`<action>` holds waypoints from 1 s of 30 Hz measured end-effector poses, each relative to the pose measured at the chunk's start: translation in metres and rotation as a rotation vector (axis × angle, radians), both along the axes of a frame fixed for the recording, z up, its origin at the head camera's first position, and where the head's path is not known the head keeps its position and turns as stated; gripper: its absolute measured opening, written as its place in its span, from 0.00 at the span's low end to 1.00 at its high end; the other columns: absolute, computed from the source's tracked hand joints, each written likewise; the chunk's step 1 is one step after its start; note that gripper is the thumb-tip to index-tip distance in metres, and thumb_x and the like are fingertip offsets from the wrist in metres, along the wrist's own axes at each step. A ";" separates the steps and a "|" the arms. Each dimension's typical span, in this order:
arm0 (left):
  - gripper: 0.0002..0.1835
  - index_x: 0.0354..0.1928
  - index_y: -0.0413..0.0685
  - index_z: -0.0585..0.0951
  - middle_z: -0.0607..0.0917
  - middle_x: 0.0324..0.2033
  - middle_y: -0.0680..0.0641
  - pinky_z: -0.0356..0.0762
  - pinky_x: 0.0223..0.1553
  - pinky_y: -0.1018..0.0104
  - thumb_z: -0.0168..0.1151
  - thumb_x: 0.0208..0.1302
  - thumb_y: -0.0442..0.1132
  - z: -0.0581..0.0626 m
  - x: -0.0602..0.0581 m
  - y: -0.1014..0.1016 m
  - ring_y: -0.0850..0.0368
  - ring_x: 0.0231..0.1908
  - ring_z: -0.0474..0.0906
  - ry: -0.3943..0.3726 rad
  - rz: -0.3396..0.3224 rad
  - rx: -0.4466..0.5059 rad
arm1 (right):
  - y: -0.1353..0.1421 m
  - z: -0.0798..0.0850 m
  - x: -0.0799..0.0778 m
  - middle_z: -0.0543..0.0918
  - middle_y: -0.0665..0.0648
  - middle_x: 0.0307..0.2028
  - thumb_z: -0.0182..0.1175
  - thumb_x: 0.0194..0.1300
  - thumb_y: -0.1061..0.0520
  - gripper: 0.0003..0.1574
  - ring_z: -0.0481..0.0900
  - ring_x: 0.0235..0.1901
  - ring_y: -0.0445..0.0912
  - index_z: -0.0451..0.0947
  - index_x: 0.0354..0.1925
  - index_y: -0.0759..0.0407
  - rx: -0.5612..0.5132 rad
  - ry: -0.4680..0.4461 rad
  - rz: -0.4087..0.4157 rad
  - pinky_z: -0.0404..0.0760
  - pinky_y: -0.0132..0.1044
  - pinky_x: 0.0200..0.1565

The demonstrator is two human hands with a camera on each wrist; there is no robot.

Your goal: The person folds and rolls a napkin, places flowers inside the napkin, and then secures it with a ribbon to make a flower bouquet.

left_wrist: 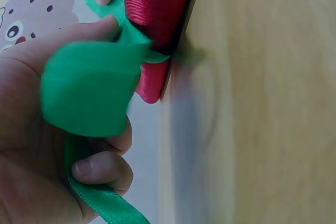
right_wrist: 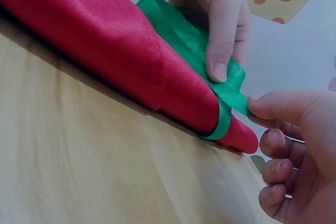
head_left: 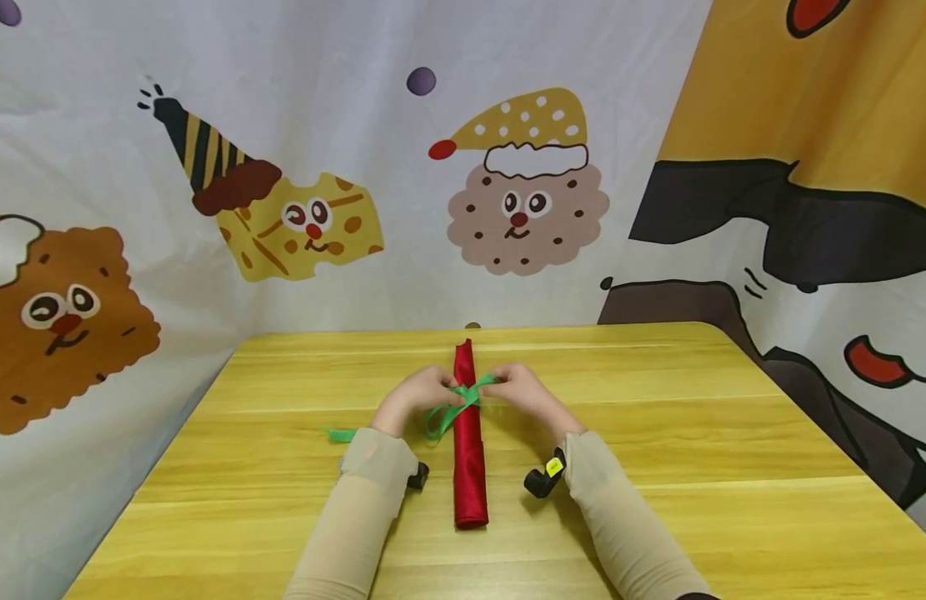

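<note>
A rolled piece of shiny red fabric (head_left: 470,475) lies lengthwise on the table, pointing away from me. Green ribbon (head_left: 470,395) circles the roll toward its far end and is crossed on top. My left hand (head_left: 425,388) pinches the ribbon on the left side of the roll. In the left wrist view a wide ribbon loop (left_wrist: 92,87) stands out from that hand, and a tail (left_wrist: 113,205) runs down past its curled fingers. On the right side, my right hand (right_wrist: 302,140) pinches a short piece of ribbon between thumb and forefinger; its other fingers are loosely curled.
The wood-grain table (head_left: 658,517) extends around the roll. A green ribbon end (head_left: 342,435) lies left of my left wrist. A black wrist camera (head_left: 545,475) hangs at the right wrist. Behind the table is a curtain (head_left: 410,275) printed with cartoon biscuits and cheese.
</note>
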State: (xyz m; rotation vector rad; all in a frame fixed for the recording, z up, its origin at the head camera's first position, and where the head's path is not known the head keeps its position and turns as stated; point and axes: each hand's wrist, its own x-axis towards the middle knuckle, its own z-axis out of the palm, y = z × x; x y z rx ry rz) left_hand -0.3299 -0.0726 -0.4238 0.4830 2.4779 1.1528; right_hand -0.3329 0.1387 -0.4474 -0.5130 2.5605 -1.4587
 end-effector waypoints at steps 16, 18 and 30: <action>0.07 0.29 0.43 0.82 0.81 0.26 0.51 0.71 0.36 0.64 0.66 0.61 0.39 0.000 -0.001 0.000 0.56 0.32 0.74 0.027 -0.001 -0.022 | -0.010 -0.006 0.002 0.84 0.51 0.31 0.64 0.63 0.58 0.06 0.77 0.33 0.44 0.84 0.36 0.60 0.009 0.015 0.062 0.76 0.39 0.41; 0.07 0.28 0.44 0.82 0.80 0.26 0.51 0.71 0.35 0.65 0.66 0.61 0.39 0.000 0.000 0.000 0.56 0.32 0.74 0.028 -0.004 -0.024 | -0.011 -0.007 0.002 0.85 0.51 0.31 0.64 0.63 0.59 0.06 0.76 0.33 0.44 0.85 0.36 0.60 0.009 0.011 0.068 0.76 0.39 0.41; 0.06 0.29 0.43 0.81 0.80 0.27 0.50 0.72 0.36 0.63 0.66 0.61 0.37 0.001 0.001 -0.001 0.55 0.32 0.74 0.024 0.006 -0.034 | -0.008 -0.001 0.004 0.83 0.52 0.32 0.63 0.64 0.54 0.09 0.75 0.34 0.44 0.83 0.34 0.60 0.017 0.008 0.022 0.75 0.39 0.40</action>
